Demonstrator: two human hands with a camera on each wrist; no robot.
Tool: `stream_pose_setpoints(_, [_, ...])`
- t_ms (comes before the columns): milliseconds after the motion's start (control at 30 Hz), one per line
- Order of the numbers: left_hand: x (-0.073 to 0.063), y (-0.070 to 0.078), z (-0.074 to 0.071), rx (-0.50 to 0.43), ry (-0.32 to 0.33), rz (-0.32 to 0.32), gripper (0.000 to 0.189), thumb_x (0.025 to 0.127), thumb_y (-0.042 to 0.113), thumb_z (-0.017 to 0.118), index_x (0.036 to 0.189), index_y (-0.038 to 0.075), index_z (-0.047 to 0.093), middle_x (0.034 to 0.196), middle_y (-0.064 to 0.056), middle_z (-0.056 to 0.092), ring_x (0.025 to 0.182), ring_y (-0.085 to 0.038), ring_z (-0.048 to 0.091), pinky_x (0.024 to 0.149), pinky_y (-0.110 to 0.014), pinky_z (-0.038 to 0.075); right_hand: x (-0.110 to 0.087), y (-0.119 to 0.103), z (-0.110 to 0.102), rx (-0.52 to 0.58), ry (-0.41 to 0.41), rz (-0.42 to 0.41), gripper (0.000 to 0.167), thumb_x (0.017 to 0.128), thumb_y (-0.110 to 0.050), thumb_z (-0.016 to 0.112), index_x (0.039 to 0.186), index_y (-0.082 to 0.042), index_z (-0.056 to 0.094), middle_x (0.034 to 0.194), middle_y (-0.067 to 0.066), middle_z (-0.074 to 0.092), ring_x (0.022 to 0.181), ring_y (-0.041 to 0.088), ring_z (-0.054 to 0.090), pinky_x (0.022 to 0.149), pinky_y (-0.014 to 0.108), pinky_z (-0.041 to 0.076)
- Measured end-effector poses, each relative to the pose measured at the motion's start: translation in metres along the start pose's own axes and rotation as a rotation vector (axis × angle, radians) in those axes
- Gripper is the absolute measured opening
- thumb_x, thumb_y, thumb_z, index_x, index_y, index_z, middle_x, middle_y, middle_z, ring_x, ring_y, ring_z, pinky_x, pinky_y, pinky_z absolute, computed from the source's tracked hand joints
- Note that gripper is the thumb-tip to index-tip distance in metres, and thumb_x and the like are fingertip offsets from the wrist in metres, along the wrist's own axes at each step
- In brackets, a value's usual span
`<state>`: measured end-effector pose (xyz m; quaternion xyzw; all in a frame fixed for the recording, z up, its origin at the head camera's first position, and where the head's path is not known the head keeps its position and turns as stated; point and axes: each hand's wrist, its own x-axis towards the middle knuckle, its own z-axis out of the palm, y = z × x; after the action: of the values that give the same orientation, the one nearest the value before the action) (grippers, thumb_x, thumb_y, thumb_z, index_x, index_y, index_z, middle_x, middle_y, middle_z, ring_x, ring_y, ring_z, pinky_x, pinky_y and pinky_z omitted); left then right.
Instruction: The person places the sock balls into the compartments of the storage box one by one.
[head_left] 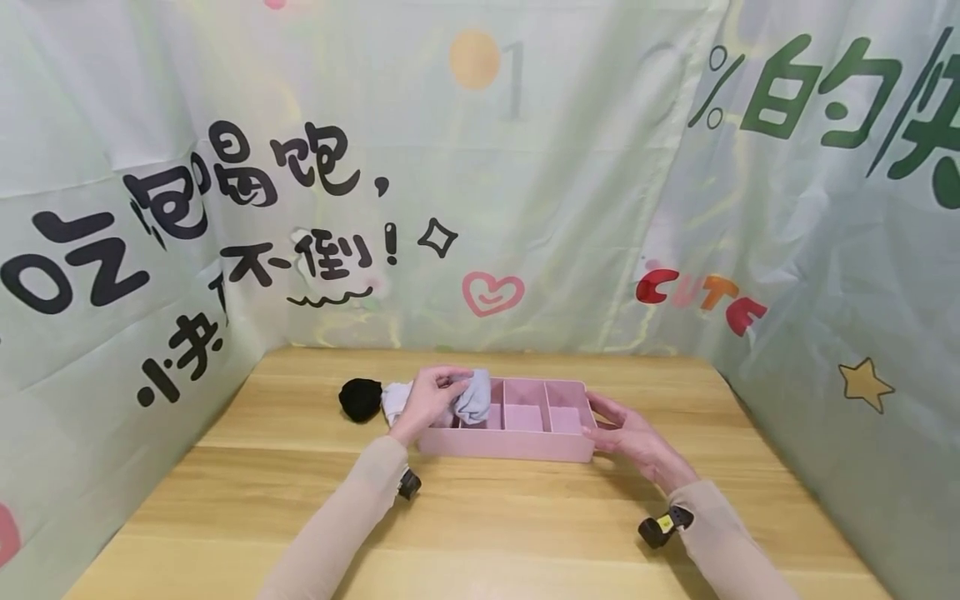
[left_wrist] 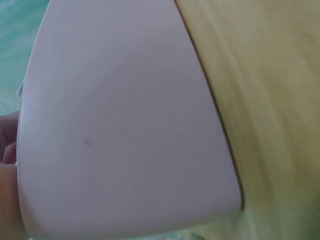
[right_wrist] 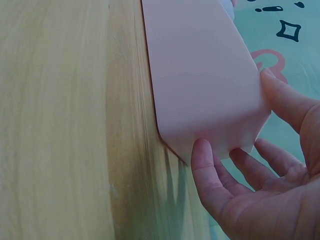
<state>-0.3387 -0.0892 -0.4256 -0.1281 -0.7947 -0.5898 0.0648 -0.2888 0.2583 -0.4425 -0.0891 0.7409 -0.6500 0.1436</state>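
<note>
My left hand (head_left: 431, 404) pinches a pale blue folded cloth (head_left: 474, 398) over the left part of a pink divided box (head_left: 510, 445). The cloth hangs down into a compartment, partly covered by the fingers. In the left wrist view the box's front wall (left_wrist: 120, 115) fills most of the picture, with a bit of the hand at the left edge. At the box's right end, my right hand (head_left: 633, 437) holds on, its thumb (right_wrist: 280, 95) at the rim and its other fingers against the outer end wall.
Left of the box lie a white cloth bundle (head_left: 393, 402) and a black, ball-shaped bundle (head_left: 361, 400). The box stands toward the back of a wooden table (head_left: 510, 517). Printed curtains (head_left: 555, 192) close off the back and both sides.
</note>
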Motion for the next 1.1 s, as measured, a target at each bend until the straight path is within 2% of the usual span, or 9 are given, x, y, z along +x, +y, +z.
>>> stream_pose_setpoints(200, [0.007,0.000,0.009,0.047,-0.045,0.027,0.020,0.089,0.005,0.070,0.107,0.008,0.075,0.112,-0.011,0.073,0.096,-0.020,0.068,0.080,-0.027,0.056,0.000,0.000,0.000,0.004,0.002,-0.013,0.082,0.092,-0.007,0.067,0.157,-0.004,0.016,0.163,0.021,0.012,0.144,0.046,0.023,0.098,0.038,0.050])
stream_pose_setpoints(367, [0.004,-0.003,0.014,0.103,-0.062,0.076,0.018,0.089,0.005,0.069,0.106,0.008,0.076,0.110,-0.009,0.074,0.099,-0.022,0.068,0.082,-0.029,0.055,0.001,0.003,0.000,0.011,-0.010,-0.009,0.083,0.092,-0.006,0.066,0.156,-0.004,0.015,0.163,0.021,0.011,0.144,0.047,0.022,0.099,0.038,0.050])
stream_pose_setpoints(500, [0.002,-0.003,0.015,0.114,-0.083,0.118,0.020,0.090,0.002,0.067,0.109,0.003,0.074,0.109,-0.013,0.074,0.104,-0.028,0.069,0.087,-0.034,0.056,0.000,0.002,0.001,0.014,-0.012,-0.011,0.080,0.093,-0.003,0.064,0.156,-0.003,0.015,0.163,0.021,0.010,0.144,0.047,0.022,0.099,0.040,0.050])
stream_pose_setpoints(600, [0.002,-0.004,0.015,0.096,-0.084,0.125,0.022,0.090,-0.002,0.065,0.111,0.000,0.073,0.110,-0.016,0.073,0.106,-0.030,0.068,0.088,-0.036,0.056,-0.001,0.001,0.001,0.015,-0.004,-0.009,0.080,0.093,-0.005,0.065,0.156,-0.003,0.015,0.163,0.021,0.011,0.144,0.047,0.022,0.099,0.040,0.050])
stream_pose_setpoints(867, [0.003,-0.005,0.014,0.091,-0.074,0.107,0.024,0.090,-0.006,0.062,0.110,0.002,0.073,0.111,-0.014,0.073,0.108,-0.028,0.067,0.092,-0.036,0.054,-0.002,0.001,0.000,0.014,-0.006,-0.002,0.081,0.093,-0.006,0.065,0.157,-0.004,0.015,0.163,0.021,0.010,0.145,0.046,0.021,0.099,0.038,0.050])
stream_pose_setpoints(1100, [0.003,-0.006,0.006,0.018,-0.078,0.123,0.027,0.089,-0.007,0.063,0.114,-0.001,0.070,0.110,-0.018,0.072,0.103,-0.030,0.068,0.090,-0.033,0.055,0.000,0.003,0.000,0.014,-0.006,-0.013,0.082,0.093,-0.007,0.066,0.157,-0.004,0.015,0.163,0.021,0.011,0.144,0.046,0.022,0.097,0.036,0.051])
